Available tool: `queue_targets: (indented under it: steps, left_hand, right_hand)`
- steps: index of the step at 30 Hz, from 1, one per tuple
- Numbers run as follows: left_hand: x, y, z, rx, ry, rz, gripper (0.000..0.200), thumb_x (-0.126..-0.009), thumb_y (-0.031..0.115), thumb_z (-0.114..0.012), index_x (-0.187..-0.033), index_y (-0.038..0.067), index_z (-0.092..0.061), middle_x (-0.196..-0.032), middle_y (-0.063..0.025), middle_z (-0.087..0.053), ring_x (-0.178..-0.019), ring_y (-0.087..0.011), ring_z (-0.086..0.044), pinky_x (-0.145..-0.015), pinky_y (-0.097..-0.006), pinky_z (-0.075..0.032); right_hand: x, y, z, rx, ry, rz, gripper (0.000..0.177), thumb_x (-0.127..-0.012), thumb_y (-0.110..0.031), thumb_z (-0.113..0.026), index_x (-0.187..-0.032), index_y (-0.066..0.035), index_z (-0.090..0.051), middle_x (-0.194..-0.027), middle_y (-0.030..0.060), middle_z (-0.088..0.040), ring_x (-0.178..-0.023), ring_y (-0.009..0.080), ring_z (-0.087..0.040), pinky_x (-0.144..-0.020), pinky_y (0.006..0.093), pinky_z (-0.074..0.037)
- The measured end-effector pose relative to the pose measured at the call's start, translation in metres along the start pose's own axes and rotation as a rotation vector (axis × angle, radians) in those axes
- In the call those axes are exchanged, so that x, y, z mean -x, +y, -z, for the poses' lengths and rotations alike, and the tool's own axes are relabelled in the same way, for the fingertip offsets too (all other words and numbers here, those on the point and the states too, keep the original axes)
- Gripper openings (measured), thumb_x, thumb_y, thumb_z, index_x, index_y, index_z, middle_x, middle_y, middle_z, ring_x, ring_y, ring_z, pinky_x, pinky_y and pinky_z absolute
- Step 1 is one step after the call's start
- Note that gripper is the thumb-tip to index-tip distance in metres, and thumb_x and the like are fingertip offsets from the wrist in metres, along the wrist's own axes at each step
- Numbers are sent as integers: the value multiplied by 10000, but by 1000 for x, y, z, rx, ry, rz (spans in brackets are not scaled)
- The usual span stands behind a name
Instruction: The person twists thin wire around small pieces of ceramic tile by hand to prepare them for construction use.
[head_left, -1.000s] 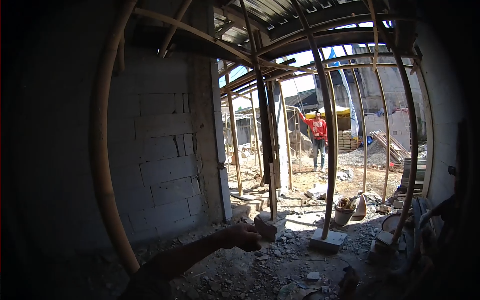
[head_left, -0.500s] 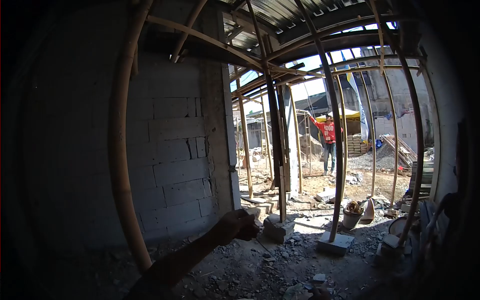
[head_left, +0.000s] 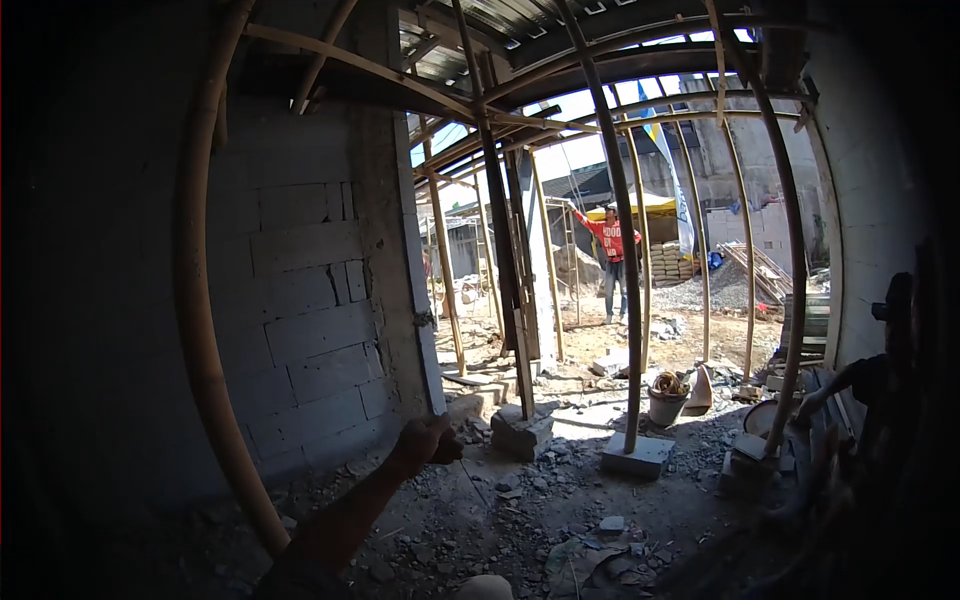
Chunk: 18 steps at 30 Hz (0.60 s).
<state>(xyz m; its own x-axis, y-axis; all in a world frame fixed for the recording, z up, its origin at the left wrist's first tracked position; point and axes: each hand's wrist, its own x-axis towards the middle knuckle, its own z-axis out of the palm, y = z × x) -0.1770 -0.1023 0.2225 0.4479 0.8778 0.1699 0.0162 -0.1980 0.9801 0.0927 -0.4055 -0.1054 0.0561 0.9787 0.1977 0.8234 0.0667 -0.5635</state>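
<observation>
My left hand [head_left: 430,441] reaches forward from the lower left, its fingers closed in a fist. A thin string or wire [head_left: 474,482] trails down from the fist toward the ground, and where it ends I cannot make out. The hand is close to the foot of the grey block wall [head_left: 320,375] and left of a concrete block [head_left: 521,437] under a wooden post. At the bottom edge a pale rounded shape [head_left: 485,588] shows, too cut off to name. My right hand is out of view.
Bamboo poles [head_left: 200,300] prop the roof, one standing on a pale block [head_left: 637,455]. A bucket [head_left: 667,402] sits amid rubble. At right a person in shadow [head_left: 880,375] stretches out an arm; outside, another person in red [head_left: 612,240] raises one.
The view has shifted, so the posts and wall appear further left. My left hand is still closed and sits further left and slightly higher. The shadowed person at right shows more clearly.
</observation>
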Motion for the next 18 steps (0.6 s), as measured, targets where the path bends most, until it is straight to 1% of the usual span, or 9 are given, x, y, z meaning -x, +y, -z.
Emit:
queue_targets:
  steps: [1,4,6,8,9,11,13,16,18]
  left_hand:
    - [18,7,-12,21,-44,23,373,-954,379,-493,-912,22,-592,-758,-138,-675,-664,-265,-684,-578,-381,-564]
    - [39,10,-18,116,-101,138,404,-951,399,-491,-893,16,-608,-802,-144,-682,-734,-278,-692,-614,-382,-568]
    - [15,-20,4,277,-15,161,379,-944,385,-511,-879,26,-612,-807,-121,-679,-741,-256,-684,-657,-373,-570]
    - [-15,-49,31,251,105,189,335,-939,342,-530,-856,27,-611,-780,-114,-672,-697,-233,-674,-651,-358,-567]
    - [-33,-70,49,276,75,132,323,-942,316,-525,-815,26,-594,-692,-108,-637,-562,-201,-623,-492,-323,-493]
    - [-27,-62,50,77,216,147,347,-951,315,-507,-805,13,-597,-650,-102,-617,-526,-178,-597,-459,-305,-461]
    - [-17,-64,45,-1,152,123,374,-956,339,-500,-843,-4,-594,-675,-121,-635,-545,-189,-614,-475,-309,-483]
    - [35,-16,-6,-41,-1,117,393,-949,373,-508,-891,-6,-597,-733,-140,-662,-599,-204,-646,-524,-319,-520]
    - [57,-5,-22,-4,-62,173,375,-932,388,-532,-907,20,-602,-767,-139,-672,-640,-209,-666,-559,-325,-541]
  right_hand:
    - [4,38,-4,62,143,-123,290,-915,-311,-560,-940,-49,-681,-742,121,-632,-631,260,-593,-626,404,-443]
    - [21,64,58,-476,659,-605,269,-911,-269,-547,-923,-45,-695,-770,76,-657,-623,219,-590,-618,360,-443]
    - [41,-13,130,-598,735,-659,200,-887,-185,-574,-883,-26,-696,-728,34,-623,-609,172,-546,-595,314,-424]
    - [63,-65,144,-787,529,-340,158,-858,-146,-602,-865,-16,-693,-704,23,-597,-619,147,-522,-589,290,-410]
    - [68,-91,153,-882,429,-171,137,-844,-126,-616,-857,-12,-692,-692,17,-584,-624,135,-510,-586,278,-403]
    - [73,-126,152,-358,-103,127,125,-791,-136,-665,-858,-35,-692,-734,100,-616,-693,238,-594,-626,357,-445]
    - [73,-136,111,-196,-339,72,160,-792,-190,-685,-871,-52,-691,-814,127,-647,-777,296,-630,-680,406,-481]
    - [79,-2,30,92,-221,70,174,-850,-155,-616,-817,9,-665,-639,60,-601,-577,162,-577,-557,315,-467]
    - [80,22,52,150,202,-278,208,-792,-189,-654,-825,16,-666,-641,72,-608,-633,164,-599,-564,320,-458]
